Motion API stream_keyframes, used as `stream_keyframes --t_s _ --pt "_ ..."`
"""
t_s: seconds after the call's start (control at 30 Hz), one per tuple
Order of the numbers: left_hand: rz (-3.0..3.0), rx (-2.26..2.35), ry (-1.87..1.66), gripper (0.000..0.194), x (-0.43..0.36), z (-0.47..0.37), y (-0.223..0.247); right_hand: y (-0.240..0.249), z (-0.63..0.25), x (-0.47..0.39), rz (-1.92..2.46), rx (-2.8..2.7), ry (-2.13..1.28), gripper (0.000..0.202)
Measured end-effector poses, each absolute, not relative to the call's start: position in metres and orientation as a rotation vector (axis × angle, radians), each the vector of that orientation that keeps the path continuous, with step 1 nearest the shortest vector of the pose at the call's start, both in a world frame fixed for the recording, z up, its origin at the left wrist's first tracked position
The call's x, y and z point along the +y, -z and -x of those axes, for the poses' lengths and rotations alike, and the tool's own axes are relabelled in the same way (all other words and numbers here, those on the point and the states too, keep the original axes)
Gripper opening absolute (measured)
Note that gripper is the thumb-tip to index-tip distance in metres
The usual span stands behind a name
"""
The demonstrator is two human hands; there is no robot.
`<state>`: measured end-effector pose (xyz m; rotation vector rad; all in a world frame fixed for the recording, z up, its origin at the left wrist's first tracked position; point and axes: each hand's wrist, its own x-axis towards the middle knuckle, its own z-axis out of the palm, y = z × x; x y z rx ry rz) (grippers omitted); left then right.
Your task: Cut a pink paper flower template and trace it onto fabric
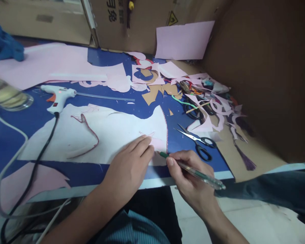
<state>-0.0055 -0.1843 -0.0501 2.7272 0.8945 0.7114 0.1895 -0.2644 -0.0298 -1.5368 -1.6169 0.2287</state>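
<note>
Green-tipped pen (190,170) in right hand (190,179)

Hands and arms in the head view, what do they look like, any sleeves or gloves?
Both hands are bare: no gloves, rings or watch on the left hand or the right hand. The forearms show no sleeves as far as the picture reaches.

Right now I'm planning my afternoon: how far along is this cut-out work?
Done: pink offcuts lie heaped by the scissors. In hand: the left hand flattens a small pink piece on the white sheet while the right hand applies a pen. The glue gun lies untouched.
</note>
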Motion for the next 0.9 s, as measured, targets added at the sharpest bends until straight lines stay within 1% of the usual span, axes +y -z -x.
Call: stream_keyframes --t_s 0.9 --pt "-2.73 0.899 -0.731 0.027 -0.1848 0.0057 0.0509 0.0319 -0.187 -0.2636 1.549 -1.68 -0.176 0.011"
